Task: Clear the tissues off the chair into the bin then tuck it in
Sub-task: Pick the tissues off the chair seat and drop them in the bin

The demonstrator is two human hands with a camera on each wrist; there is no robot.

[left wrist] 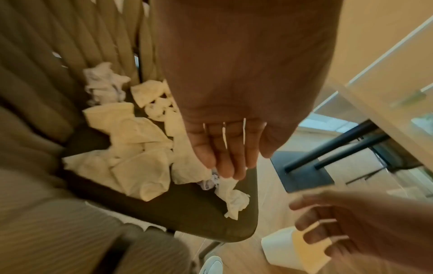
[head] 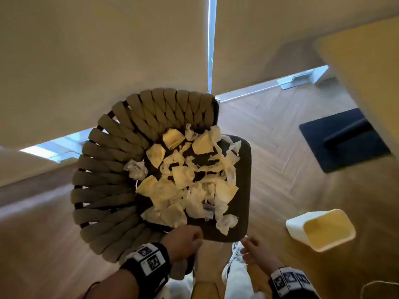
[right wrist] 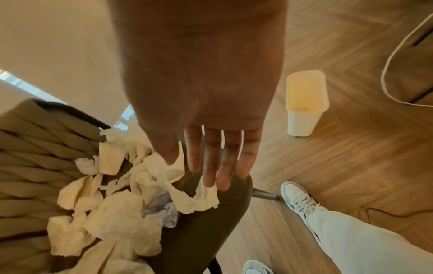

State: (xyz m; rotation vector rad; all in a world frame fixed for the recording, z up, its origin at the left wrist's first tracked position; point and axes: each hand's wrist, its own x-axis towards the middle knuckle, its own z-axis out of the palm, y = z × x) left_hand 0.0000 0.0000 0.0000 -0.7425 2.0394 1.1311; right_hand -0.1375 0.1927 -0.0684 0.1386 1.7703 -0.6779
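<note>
A chair with a woven khaki backrest (head: 112, 169) and a dark seat (head: 239, 190) carries several crumpled white tissues (head: 185, 180), heaped from the backrest to the near edge. My left hand (head: 190, 238) hovers at the seat's near edge. In the left wrist view its fingers (left wrist: 225, 157) are straight and together, tips just above a tissue (left wrist: 232, 196), holding nothing. My right hand (head: 254, 249) is open beside the seat's near right corner. Its fingers (right wrist: 215, 163) are spread above the seat edge and a twisted tissue (right wrist: 194, 200). A white bin (head: 321, 229) stands on the floor to the right.
A light table top (head: 367, 72) juts in at the upper right, above a dark base plate (head: 343, 139) on the wooden floor. Pale blinds hang behind the chair. My legs and white shoes (right wrist: 297, 198) stand right next to the seat. A thin cable (head: 377, 288) lies at lower right.
</note>
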